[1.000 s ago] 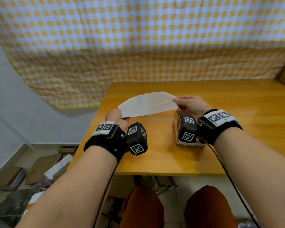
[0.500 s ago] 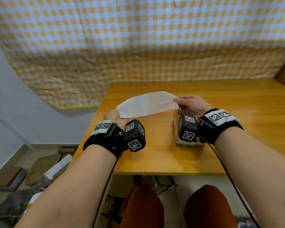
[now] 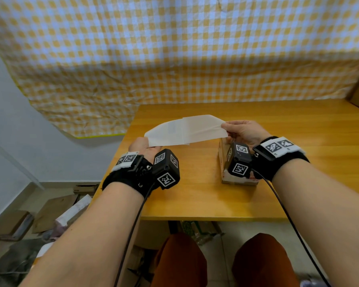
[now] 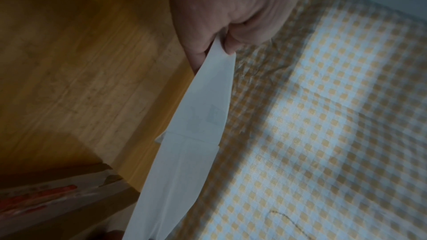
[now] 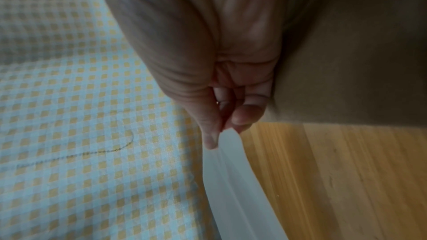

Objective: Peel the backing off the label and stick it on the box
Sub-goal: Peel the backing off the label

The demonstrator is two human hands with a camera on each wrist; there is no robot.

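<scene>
Two hands hold one white strip in the air above the wooden bench (image 3: 298,162). The left hand (image 3: 142,147) pinches the label (image 3: 166,133) at the strip's left end; the right hand (image 3: 244,131) pinches the backing (image 3: 203,128) at the right end. One cardboard box (image 3: 223,164) stands under the right wrist.

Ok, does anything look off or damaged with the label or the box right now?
Nothing stands out. The label and its backing, part peeled, stretch between the left hand and the right hand, uncreased and untorn. The box sits flat on the table.
</scene>
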